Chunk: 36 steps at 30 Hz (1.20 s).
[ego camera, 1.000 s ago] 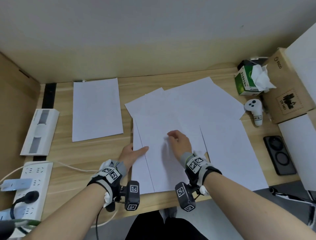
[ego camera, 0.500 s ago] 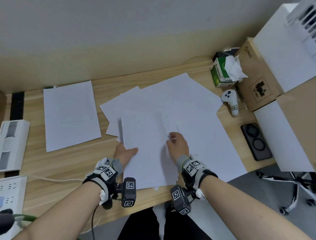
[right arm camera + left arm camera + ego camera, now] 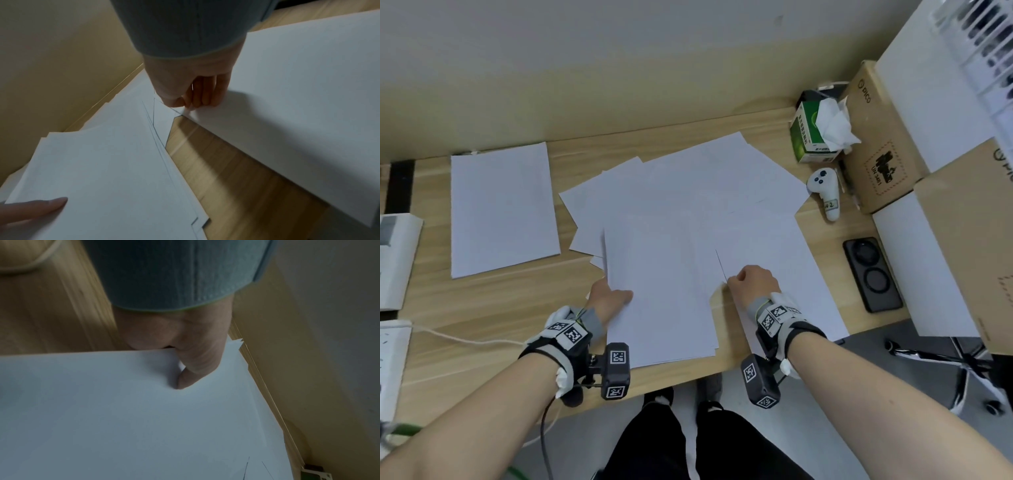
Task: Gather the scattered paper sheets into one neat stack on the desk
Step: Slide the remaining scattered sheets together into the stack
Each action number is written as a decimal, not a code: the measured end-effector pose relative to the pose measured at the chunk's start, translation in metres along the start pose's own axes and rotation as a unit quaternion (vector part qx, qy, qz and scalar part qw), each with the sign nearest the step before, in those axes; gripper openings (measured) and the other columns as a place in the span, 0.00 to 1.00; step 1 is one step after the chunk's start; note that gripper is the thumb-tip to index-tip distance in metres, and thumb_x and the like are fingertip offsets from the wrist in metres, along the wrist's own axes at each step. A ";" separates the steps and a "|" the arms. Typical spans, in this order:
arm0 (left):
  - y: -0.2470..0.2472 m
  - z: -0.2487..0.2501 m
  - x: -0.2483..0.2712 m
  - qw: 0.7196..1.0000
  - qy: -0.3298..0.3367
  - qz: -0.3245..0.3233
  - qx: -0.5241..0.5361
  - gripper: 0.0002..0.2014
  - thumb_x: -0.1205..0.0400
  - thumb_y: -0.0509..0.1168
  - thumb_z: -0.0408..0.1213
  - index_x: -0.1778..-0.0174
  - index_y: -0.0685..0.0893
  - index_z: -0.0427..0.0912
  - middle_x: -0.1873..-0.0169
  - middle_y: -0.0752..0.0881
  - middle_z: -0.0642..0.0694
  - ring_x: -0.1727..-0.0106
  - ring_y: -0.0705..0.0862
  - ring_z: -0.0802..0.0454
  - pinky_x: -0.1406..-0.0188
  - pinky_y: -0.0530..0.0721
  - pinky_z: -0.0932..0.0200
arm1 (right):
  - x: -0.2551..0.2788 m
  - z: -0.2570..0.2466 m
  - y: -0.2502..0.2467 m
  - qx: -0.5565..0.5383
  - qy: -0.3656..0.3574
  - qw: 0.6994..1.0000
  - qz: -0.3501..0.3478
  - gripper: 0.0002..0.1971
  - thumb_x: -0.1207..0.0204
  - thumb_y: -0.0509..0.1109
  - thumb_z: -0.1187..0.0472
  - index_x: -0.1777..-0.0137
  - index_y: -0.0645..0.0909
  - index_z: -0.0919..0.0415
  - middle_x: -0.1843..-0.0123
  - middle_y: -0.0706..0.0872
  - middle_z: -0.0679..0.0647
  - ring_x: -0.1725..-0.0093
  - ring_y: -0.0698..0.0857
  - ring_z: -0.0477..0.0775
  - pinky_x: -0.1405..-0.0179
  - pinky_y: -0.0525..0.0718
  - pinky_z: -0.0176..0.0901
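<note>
Gripping the left edge of the near stack (image 3: 664, 301), my left hand (image 3: 607, 298) is pinching it, the thumb (image 3: 191, 368) lying on top of the sheets and the fingers hidden beneath. Over on the other side, my right hand (image 3: 753, 282) is curling its fingers (image 3: 202, 93) and thumb onto the corner of the right sheet (image 3: 777, 270), pinching its edge where it is meeting the stack; a wedge of bare surface (image 3: 226, 170) is showing between that sheet and the stack. Beyond both grips I am seeing a fan of overlapping sheets (image 3: 688, 181) lying farther back on the surface, partly under the stack. Well off to the left a single sheet (image 3: 500, 209) is lying apart from the rest. Along the right side a white controller (image 3: 825, 192), a green tissue box (image 3: 811, 133), cardboard boxes (image 3: 876, 144) and a black case (image 3: 871, 274) are sitting near the papers.
</note>
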<state>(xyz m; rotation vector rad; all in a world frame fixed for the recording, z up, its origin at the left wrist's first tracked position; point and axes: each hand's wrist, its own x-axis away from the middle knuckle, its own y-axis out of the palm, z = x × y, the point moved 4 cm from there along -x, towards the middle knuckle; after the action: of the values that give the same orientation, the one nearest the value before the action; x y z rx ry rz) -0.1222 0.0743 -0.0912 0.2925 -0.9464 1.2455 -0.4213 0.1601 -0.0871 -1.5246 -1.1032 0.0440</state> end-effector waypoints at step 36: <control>-0.019 0.003 0.000 0.991 0.058 -0.102 0.063 0.29 0.30 0.76 0.30 0.32 0.80 0.40 0.41 0.89 0.42 0.44 0.89 0.41 0.41 0.86 0.39 | 0.017 -0.087 0.034 -0.205 -0.108 0.973 -0.005 0.07 0.23 0.68 0.61 0.48 0.86 0.56 0.47 0.89 0.53 0.46 0.87 0.56 0.41 0.85 0.52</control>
<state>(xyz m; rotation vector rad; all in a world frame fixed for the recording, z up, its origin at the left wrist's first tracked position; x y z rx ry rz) -0.1062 0.0661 -0.0836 0.4033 -0.7205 1.1223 -0.3407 0.1102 -0.0781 -1.9159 -1.3527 -0.0280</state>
